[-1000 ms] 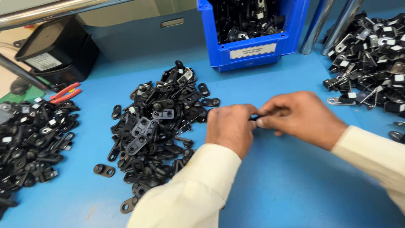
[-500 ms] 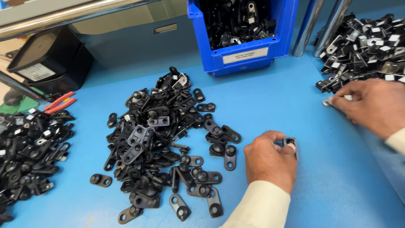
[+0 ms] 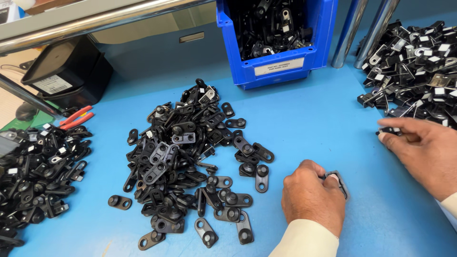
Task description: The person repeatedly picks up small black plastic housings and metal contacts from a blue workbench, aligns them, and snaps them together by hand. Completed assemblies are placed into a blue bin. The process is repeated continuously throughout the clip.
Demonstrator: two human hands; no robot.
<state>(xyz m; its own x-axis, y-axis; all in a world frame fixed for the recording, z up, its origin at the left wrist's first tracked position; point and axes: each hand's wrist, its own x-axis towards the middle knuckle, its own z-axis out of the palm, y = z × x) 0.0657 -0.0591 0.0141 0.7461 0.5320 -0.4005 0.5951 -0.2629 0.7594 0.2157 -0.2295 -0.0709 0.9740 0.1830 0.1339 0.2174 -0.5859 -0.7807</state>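
My left hand [image 3: 312,199] rests on the blue table, fingers curled around a small flat black plastic part [image 3: 339,183] at its right side. My right hand [image 3: 421,150] reaches to the right, fingertips pinching a small black clip [image 3: 389,129] at the edge of the right-hand pile of black clips with white tags [image 3: 419,71]. A large heap of flat black plastic links [image 3: 190,157] lies left of my left hand, about a hand's width away.
A blue bin [image 3: 281,62] of black parts stands at the back centre, two metal posts [image 3: 364,31] beside it. Another pile of tagged black parts [image 3: 38,166] lies at the far left, with red-handled pliers [image 3: 76,118] and a black box [image 3: 66,71] behind it.
My hands have separated: the right hand went right to the tagged pile and now pinches a clip at its edge. The left hand stayed low on the table holding the flat part.
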